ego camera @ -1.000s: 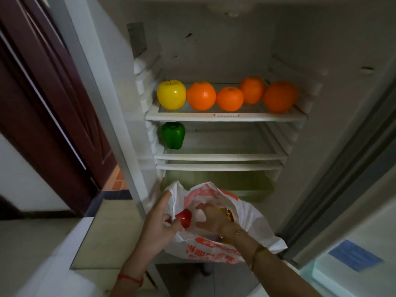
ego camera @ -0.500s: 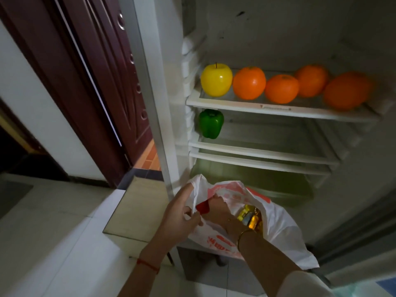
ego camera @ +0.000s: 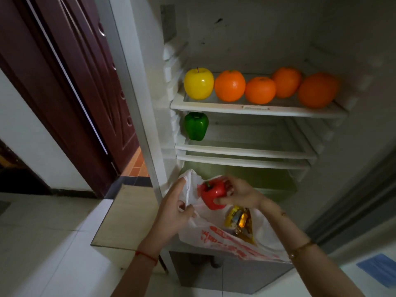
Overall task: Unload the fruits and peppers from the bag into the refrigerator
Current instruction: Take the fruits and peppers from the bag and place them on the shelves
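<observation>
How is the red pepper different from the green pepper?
The red pepper is red and held in the right hand above the bag; the green pepper is green and sits alone on the second shelf of the fridge. The red pepper is tipped sideways, its stem pointing left; the green pepper stands upright. The left hand holds the bag's edge. Both are shiny, lumpy bell peppers.

Bag point(ego camera: 225, 236) between hands, mouth up. Left hand point(ego camera: 173, 211) on bag's left rim; right hand point(ego camera: 240, 194) above mouth, round pepper point(ego camera: 213, 195). Packets point(ego camera: 237, 219) in bag, below right hand. Beyond hands: lower shelf point(ego camera: 246, 152) with second pepper point(ego camera: 196, 126) at left; upper shelf point(ego camera: 257, 109) with apple point(ego camera: 198, 83) leftmost, oranges point(ego camera: 260, 90) to right.
</observation>
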